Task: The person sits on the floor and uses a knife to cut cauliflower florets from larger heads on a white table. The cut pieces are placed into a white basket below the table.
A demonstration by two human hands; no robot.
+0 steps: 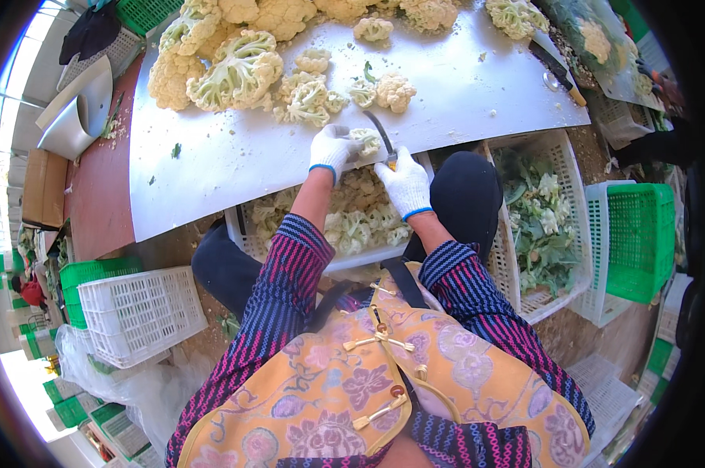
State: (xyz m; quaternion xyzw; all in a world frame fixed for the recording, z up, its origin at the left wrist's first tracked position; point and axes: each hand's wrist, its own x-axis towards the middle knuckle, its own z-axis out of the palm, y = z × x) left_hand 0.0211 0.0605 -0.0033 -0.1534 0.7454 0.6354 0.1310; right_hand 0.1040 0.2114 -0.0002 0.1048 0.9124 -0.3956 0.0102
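Note:
My left hand (333,148), in a white glove with a blue cuff, grips a small pale cauliflower piece (366,142) at the front edge of the white sheet-covered table (212,164). Beside it, my right hand (403,179), gloved alike, is closed on the yellow handle of a curved knife (377,121), whose blade rises past the piece's right side. Just beyond are loose cauliflower pieces (309,105) and a big pile of cauliflower (235,74). Below the table edge, between my knees, a white crate holds cut florets (345,226), partly hidden by my arms.
At right stand a crate of leafy trimmings (543,226) and a green crate (639,242); at left, stacked white (138,312) and green crates. A knife with a wooden handle (577,95) lies at the table's right edge. Other people's dark sleeve (653,140) and red-clothed figure (31,290) show at the sides.

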